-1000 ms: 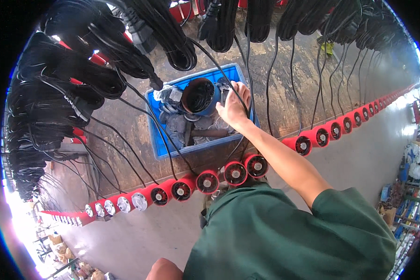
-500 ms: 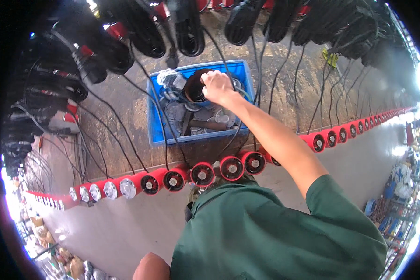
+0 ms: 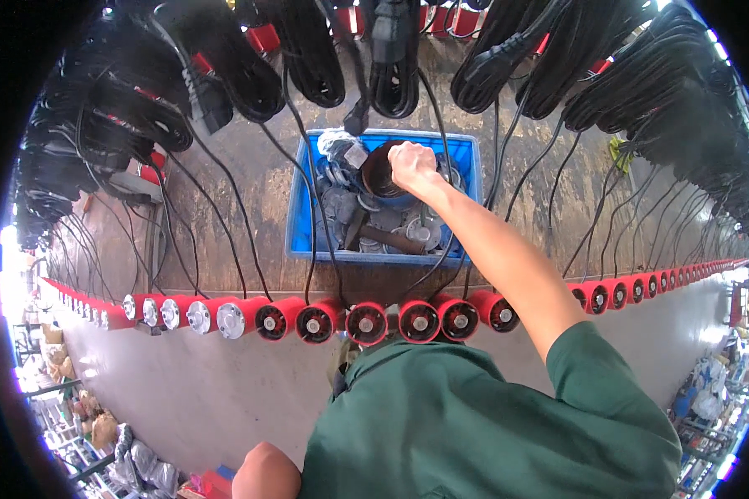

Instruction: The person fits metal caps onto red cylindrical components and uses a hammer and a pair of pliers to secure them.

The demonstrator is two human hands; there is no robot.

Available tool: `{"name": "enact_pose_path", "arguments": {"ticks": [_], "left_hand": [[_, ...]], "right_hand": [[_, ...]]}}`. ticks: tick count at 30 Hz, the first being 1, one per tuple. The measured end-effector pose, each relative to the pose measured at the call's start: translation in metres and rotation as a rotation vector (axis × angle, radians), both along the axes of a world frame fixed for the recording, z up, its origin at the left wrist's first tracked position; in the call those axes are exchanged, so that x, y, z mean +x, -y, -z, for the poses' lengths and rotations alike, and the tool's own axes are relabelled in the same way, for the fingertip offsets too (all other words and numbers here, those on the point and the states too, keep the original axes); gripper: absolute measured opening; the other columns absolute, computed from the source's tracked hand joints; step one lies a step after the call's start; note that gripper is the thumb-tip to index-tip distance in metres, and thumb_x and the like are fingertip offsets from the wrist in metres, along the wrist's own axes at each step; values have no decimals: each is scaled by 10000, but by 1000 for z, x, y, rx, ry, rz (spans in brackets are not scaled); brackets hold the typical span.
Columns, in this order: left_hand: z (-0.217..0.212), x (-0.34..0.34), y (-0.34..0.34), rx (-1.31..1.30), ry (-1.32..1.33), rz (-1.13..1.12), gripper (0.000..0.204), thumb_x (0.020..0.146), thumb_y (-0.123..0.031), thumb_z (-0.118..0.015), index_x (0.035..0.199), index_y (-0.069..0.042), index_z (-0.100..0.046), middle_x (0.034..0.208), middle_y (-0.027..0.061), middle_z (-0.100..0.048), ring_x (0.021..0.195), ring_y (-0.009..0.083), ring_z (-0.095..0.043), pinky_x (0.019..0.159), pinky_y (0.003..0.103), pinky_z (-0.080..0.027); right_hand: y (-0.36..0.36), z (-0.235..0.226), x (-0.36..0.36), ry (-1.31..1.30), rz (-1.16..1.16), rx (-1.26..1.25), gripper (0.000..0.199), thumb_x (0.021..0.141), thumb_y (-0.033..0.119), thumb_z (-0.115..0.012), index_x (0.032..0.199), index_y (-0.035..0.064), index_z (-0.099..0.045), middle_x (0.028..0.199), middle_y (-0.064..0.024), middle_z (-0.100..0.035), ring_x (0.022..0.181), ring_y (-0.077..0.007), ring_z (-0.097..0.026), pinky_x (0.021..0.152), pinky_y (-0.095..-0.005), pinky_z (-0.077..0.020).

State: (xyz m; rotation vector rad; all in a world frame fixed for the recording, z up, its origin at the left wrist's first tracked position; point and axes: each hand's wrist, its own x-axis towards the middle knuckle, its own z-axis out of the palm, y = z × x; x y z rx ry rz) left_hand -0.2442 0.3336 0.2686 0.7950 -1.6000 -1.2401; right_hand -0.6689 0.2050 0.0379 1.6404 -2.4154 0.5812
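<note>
A blue plastic bin [image 3: 295, 241] stands on the worn wooden bench. Inside are round grey metal caps [image 3: 339, 204], a hammer-like tool with a rusty handle [image 3: 393, 241] and a dark brown round pot [image 3: 378, 172]. My right hand [image 3: 414, 166] is at the pot's right rim, fingers curled and pointing down into it. Whatever those fingers hold is hidden. Of my left arm only the bent elbow [image 3: 265, 471] shows at the lower edge; the hand is out of view. Along the near bench edge lie red cylindrical motor housings [image 3: 366, 323], some capped with silver ends [image 3: 230, 319].
Black coiled cables [image 3: 316, 71] with plugs hang above the far side of the bench. Single cords [image 3: 225, 208] run from them to the red housings, crossing over the bin. White wrapping [image 3: 339, 145] lies in the bin's far left corner. Grey floor [image 3: 200, 391] shows below.
The whole view has shifted, so the bin and housings sit further right and the cables lower. My right hand stays at the pot, its fingers still curled.
</note>
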Motion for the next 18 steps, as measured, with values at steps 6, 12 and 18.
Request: {"name": "enact_pose_path", "arguments": {"ticks": [6, 12, 18], "left_hand": [[-75, -27, 20, -361, -303, 56, 155, 980, -75, -649, 1068, -3, -753, 972, 97, -743, 876, 170, -697, 787, 348, -551], [-24, -149, 61, -414, 271, 328, 164, 984, -65, -643, 1076, 5, -759, 978, 106, -752, 881, 173, -707, 792, 348, -558], [217, -241, 94, -492, 1031, 455, 389, 884, -274, -744, 1097, 40, -661, 1041, 264, -724, 1009, 421, -708, 904, 525, -566]], "right_hand": [[-4, -53, 18, 223, 165, 248, 139, 795, 184, -727, 894, 129, -808, 922, -184, -784, 871, -362, -781, 783, -461, -633], [-17, -76, 10, 427, 241, 252, 184, 776, 216, -735, 931, 178, -828, 981, -131, -796, 932, -340, -769, 865, -461, -619], [-26, -100, 6, 538, 80, 47, 218, 740, 210, -724, 914, 132, -829, 935, -162, -787, 894, -338, -769, 869, -419, -612]]}}
